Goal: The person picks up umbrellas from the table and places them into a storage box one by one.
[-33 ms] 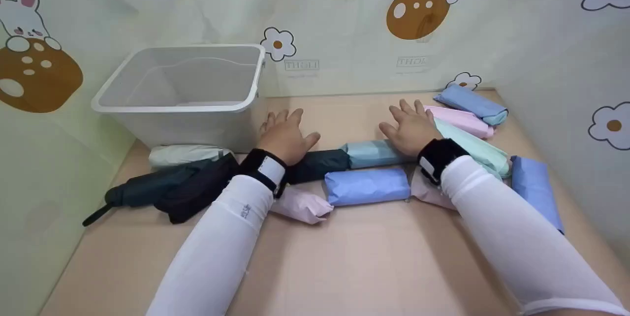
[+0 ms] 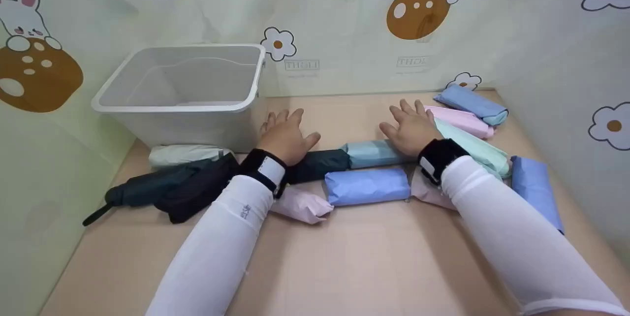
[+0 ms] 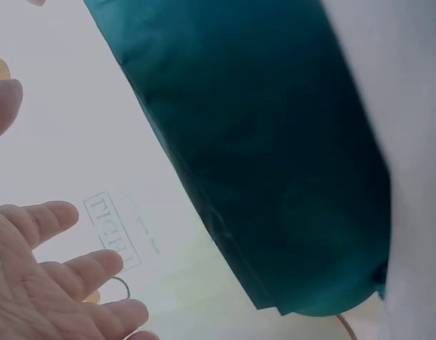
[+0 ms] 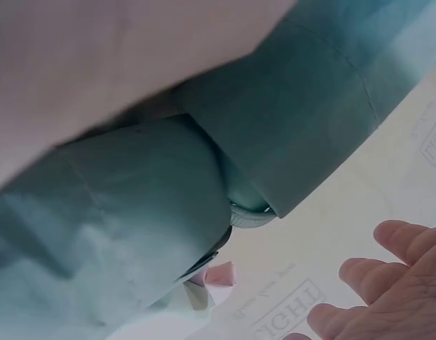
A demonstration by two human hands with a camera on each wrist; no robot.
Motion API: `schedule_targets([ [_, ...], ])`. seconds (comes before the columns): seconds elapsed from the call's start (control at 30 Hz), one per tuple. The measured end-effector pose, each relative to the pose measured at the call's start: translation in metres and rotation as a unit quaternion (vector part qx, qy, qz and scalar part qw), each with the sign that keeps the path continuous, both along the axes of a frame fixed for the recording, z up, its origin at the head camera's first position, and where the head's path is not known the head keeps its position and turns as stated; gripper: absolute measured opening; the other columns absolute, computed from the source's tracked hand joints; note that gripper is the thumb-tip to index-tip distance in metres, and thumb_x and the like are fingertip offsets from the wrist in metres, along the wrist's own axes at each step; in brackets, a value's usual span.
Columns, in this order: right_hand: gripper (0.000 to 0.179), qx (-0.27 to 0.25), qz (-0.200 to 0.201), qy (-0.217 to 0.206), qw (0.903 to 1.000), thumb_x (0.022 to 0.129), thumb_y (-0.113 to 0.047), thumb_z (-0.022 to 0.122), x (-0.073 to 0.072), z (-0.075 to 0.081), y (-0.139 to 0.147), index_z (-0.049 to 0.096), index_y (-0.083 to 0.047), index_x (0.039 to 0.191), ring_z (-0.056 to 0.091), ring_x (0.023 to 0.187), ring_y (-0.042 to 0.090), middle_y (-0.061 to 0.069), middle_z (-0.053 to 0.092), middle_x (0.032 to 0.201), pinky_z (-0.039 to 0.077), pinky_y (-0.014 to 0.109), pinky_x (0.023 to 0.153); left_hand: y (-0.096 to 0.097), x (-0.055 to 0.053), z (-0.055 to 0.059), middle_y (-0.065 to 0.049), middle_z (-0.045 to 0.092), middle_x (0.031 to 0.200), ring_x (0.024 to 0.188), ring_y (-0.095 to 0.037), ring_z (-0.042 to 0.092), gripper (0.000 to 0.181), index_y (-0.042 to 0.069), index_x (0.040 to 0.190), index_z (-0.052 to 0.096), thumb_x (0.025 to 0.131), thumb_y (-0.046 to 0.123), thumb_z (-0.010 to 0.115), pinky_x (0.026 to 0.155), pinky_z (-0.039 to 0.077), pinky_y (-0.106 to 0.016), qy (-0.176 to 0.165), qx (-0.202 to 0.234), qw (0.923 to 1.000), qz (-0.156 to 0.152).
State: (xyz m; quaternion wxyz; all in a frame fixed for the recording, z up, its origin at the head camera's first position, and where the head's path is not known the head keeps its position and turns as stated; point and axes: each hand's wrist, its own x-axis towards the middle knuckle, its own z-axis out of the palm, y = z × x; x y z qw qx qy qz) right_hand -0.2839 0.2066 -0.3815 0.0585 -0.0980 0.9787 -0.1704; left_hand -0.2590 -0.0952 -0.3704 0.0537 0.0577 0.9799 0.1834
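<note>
In the head view my left hand (image 2: pixel 286 140) is palm down with its fingers spread, beside the white bin and over the far end of a dark green folded umbrella (image 2: pixel 320 166). My right hand (image 2: pixel 412 131) is spread likewise, at the end of a teal folded umbrella (image 2: pixel 374 153) and beside a mint one (image 2: pixel 475 148). Both hands hold nothing. A blue folded umbrella (image 2: pixel 366 186) lies between the forearms, with a pale pink one (image 2: pixel 302 205) left of it. Dark green fabric (image 3: pixel 253 156) fills much of the left wrist view; teal sleeves (image 4: pixel 133 212) cross the right wrist view.
A white plastic bin (image 2: pixel 179 109) stands at the back left. In front of it lie a whitish umbrella (image 2: pixel 187 155), a dark one with a handle (image 2: pixel 152 185) and a black one (image 2: pixel 202 193). Pink (image 2: pixel 462 120) and blue umbrellas (image 2: pixel 536 190) lie at the right. Patterned sheeting surrounds the table.
</note>
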Motion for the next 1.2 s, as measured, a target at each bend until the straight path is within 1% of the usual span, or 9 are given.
schedule_targets([
  [0.13, 0.072, -0.001, -0.002, 0.003, 1.0, 0.109, -0.049, 0.04, 0.001, 0.001, 0.001, 0.032, -0.002, 0.163, 0.0, 0.16, 0.055, 0.027, 0.016, 0.173, 0.001, 0.07, 0.127, 0.001, 0.004, 0.004, -0.02, 0.028, 0.172, 0.162, -0.045, 0.016, 0.082, 0.016, 0.166, 0.032, 0.1, 0.06, 0.055, 0.131, 0.014, -0.058, 0.009, 0.01, 0.9998, -0.013],
  [0.23, 0.072, -0.002, -0.001, 0.006, 1.0, 0.109, -0.048, 0.041, 0.001, 0.002, 0.001, 0.033, -0.002, 0.163, 0.0, 0.16, 0.055, 0.027, 0.016, 0.173, 0.001, 0.07, 0.127, -0.002, 0.01, 0.012, -0.017, 0.041, 0.166, 0.158, -0.038, 0.033, 0.075, 0.014, 0.162, 0.039, 0.102, 0.053, 0.058, 0.13, 0.025, -0.052, 0.036, 0.046, 0.9973, -0.044],
  [0.33, 0.072, -0.004, 0.001, 0.009, 1.0, 0.109, -0.048, 0.041, 0.002, 0.003, 0.003, 0.033, -0.001, 0.163, 0.0, 0.16, 0.056, 0.027, 0.016, 0.173, 0.001, 0.07, 0.127, -0.011, 0.017, 0.026, -0.014, 0.063, 0.147, 0.137, -0.031, 0.06, 0.059, 0.011, 0.153, 0.053, 0.103, 0.041, 0.062, 0.117, 0.045, -0.047, 0.085, 0.1, 0.9879, -0.083],
  [0.43, 0.071, -0.005, 0.001, 0.012, 0.9999, 0.109, -0.047, 0.042, 0.002, 0.004, 0.007, 0.033, -0.001, 0.162, 0.0, 0.159, 0.057, 0.028, 0.016, 0.173, 0.001, 0.069, 0.128, -0.03, 0.023, 0.043, -0.013, 0.073, 0.125, 0.116, -0.029, 0.07, 0.045, 0.008, 0.141, 0.064, 0.102, 0.03, 0.066, 0.104, 0.053, -0.045, 0.154, 0.131, 0.9743, -0.1],
  [0.6, 0.07, -0.005, 0.0, 0.011, 0.9999, 0.11, -0.046, 0.042, 0.005, 0.006, 0.013, 0.032, 0.0, 0.162, 0.0, 0.159, 0.056, 0.028, 0.015, 0.173, 0.001, 0.069, 0.128, -0.084, 0.023, 0.06, -0.016, 0.068, 0.135, 0.125, -0.039, 0.059, 0.054, 0.009, 0.142, 0.063, 0.095, 0.034, 0.075, 0.11, 0.041, -0.056, 0.209, 0.089, 0.9731, -0.039],
  [0.73, 0.071, -0.009, 0.0, 0.005, 0.9999, 0.11, -0.046, 0.041, 0.007, 0.006, 0.015, 0.031, -0.001, 0.163, -0.001, 0.16, 0.054, 0.027, 0.014, 0.174, 0.0, 0.068, 0.128, -0.131, 0.019, 0.055, -0.022, 0.054, 0.153, 0.141, -0.049, 0.044, 0.068, 0.01, 0.148, 0.056, 0.091, 0.038, 0.079, 0.117, 0.023, -0.068, 0.159, 0.01, 0.9866, 0.036],
  [0.83, 0.07, -0.013, 0.0, 0.006, 0.9999, 0.11, -0.047, 0.041, 0.009, 0.006, 0.017, 0.031, -0.002, 0.163, -0.001, 0.161, 0.053, 0.027, 0.014, 0.174, 0.001, 0.068, 0.128, -0.154, 0.013, 0.046, -0.026, 0.059, 0.143, 0.135, -0.054, 0.045, 0.052, 0.004, 0.135, 0.063, 0.093, 0.033, 0.077, 0.118, 0.016, -0.072, 0.146, -0.031, 0.9866, 0.066],
  [1.0, 0.069, -0.014, 0.009, 0.014, 0.9998, 0.111, -0.045, 0.042, 0.011, 0.005, 0.019, 0.033, 0.0, 0.162, 0.002, 0.16, 0.055, 0.028, 0.016, 0.173, 0.004, 0.07, 0.127, -0.16, 0.004, 0.037, -0.026, 0.071, 0.112, 0.112, -0.054, 0.055, 0.024, 0.002, 0.101, 0.068, 0.095, 0.024, 0.077, 0.115, 0.02, -0.071, 0.178, -0.03, 0.9814, 0.066],
  [1.2, 0.068, -0.019, 0.013, 0.018, 0.9996, 0.111, -0.043, 0.043, 0.011, 0.007, 0.021, 0.033, 0.0, 0.162, 0.001, 0.16, 0.056, 0.029, 0.016, 0.173, 0.003, 0.071, 0.126, -0.146, 0.002, 0.036, -0.024, 0.071, 0.109, 0.107, -0.05, 0.054, 0.021, 0.003, 0.097, 0.065, 0.095, 0.021, 0.077, 0.11, 0.024, -0.069, 0.183, -0.026, 0.9815, 0.05],
])
